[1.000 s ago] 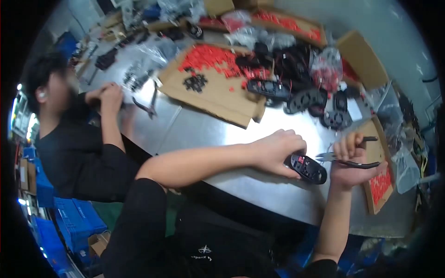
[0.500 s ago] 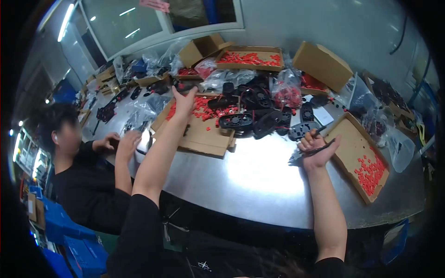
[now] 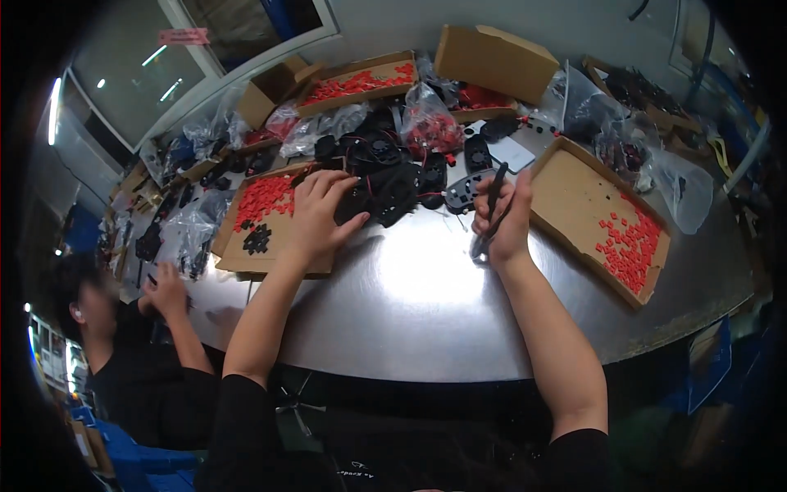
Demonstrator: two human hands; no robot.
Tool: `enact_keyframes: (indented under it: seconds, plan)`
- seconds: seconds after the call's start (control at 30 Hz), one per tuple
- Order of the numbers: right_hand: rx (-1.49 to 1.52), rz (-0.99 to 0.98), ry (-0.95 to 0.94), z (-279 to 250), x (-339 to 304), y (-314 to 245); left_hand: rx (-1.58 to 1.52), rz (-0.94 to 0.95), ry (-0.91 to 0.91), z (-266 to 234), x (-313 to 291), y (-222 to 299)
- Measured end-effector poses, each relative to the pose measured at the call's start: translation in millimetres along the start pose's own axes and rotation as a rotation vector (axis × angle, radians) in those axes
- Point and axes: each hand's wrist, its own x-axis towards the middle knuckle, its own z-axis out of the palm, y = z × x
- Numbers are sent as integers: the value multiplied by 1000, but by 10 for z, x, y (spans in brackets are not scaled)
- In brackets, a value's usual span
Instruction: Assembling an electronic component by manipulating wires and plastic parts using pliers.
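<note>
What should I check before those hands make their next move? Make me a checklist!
1. Pliers held in the right hand: ok, the hand is closed around them.
2. Pliers' tips shut: cannot tell, they are too small and blurred.
3. Left hand at the black parts: ok, it is at the pile's left side.
4. Left hand gripping a part: cannot tell, its fingers hide too much.
5. Red bits inside the right tray: ok, bunched toward its near end.
6. Co-worker's hand away from the left hand: ok, they are apart.
</note>
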Motion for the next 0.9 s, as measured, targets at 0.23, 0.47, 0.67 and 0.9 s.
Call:
enact_keyframes:
  seconds: [0.23,0.47,0.67,0.9]
  plan:
    - [-1199,-633,339,-166,21,-311,-9,33,-56,331,266,653]
    - [-1441,-493,474,-206,69,-276,27,-99,-143,549,396,660]
    - [-1327,-658,147,-224,-12,-295,-292,-129,272,59,430,548]
    - [-1459,-312,-623,-20,-204,-256,-1668,-852,-10,-205,-229,214]
